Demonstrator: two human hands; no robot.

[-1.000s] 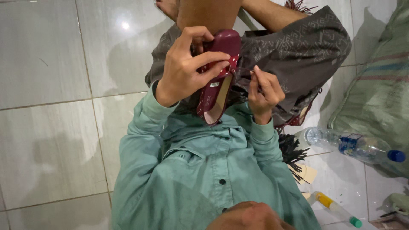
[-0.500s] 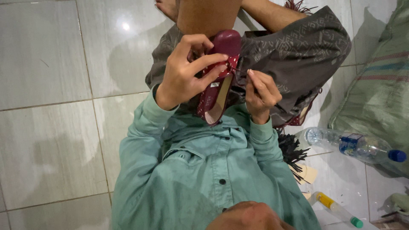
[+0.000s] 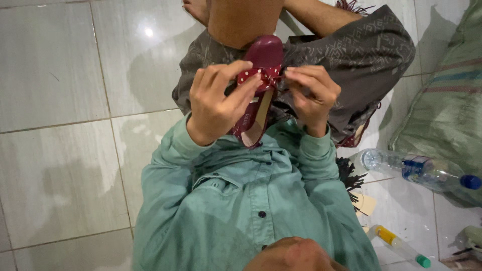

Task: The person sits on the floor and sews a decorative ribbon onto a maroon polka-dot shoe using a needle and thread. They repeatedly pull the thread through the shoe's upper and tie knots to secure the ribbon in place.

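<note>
A small dark red shoe (image 3: pixel 266 55) with a tan insole is held up over my lap, toe pointing away. My left hand (image 3: pixel 216 103) grips it around the middle. A red bow with white dots (image 3: pixel 258 75) sits on the shoe's front. My right hand (image 3: pixel 314 93) pinches the right side of that bow with its fingertips. Both hands are close together above my dark patterned shorts (image 3: pixel 351 55) and green shirt (image 3: pixel 241 200).
A clear plastic bottle with a blue cap (image 3: pixel 416 170) lies on the tiled floor (image 3: pixel 60 100) at right, beside a large green sack (image 3: pixel 447 110). A small tube with a green cap (image 3: pixel 399 246) and a paper tag (image 3: pixel 365 203) lie near my right side.
My right hand has risen from below the shoe to the bow and now pinches it. My left hand has kept its hold on the shoe.
</note>
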